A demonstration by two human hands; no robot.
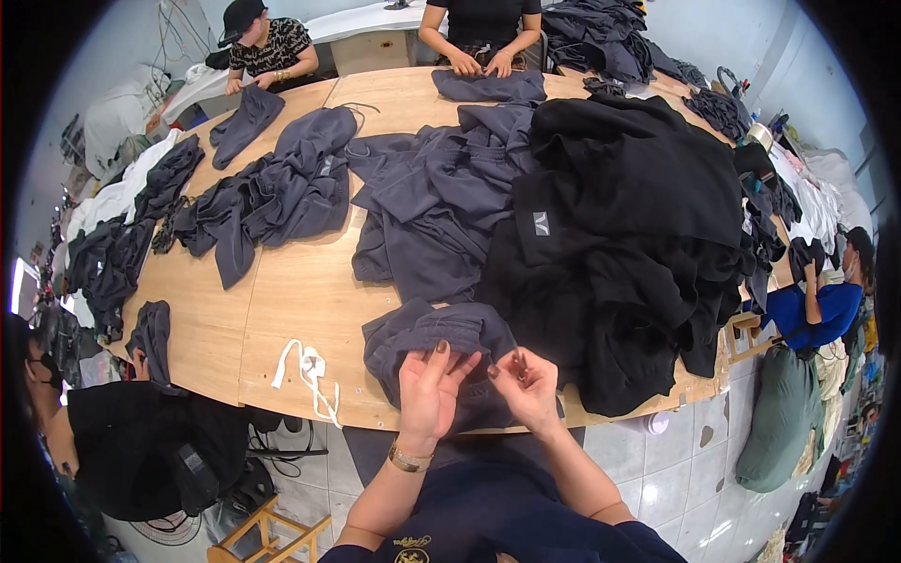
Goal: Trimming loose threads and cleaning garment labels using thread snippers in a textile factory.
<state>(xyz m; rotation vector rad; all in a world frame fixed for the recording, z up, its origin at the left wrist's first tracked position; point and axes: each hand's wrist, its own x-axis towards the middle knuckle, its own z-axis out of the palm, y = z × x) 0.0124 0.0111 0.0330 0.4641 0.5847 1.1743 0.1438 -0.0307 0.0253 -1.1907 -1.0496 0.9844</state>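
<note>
- Head view: my left hand (pixel 429 389) holds the grey garment (pixel 432 324) at the near edge of the table (pixel 300 291), thumb over the cloth.
- My right hand (pixel 527 387) is curled at its right side; whether those fingers grip anything, I cannot tell.
- Bare wood opens left; one black pile (pixel 648 225) crowds the right.
- Counted: one white cord (pixel 312 362), four other people (pixel 479 28).
</note>
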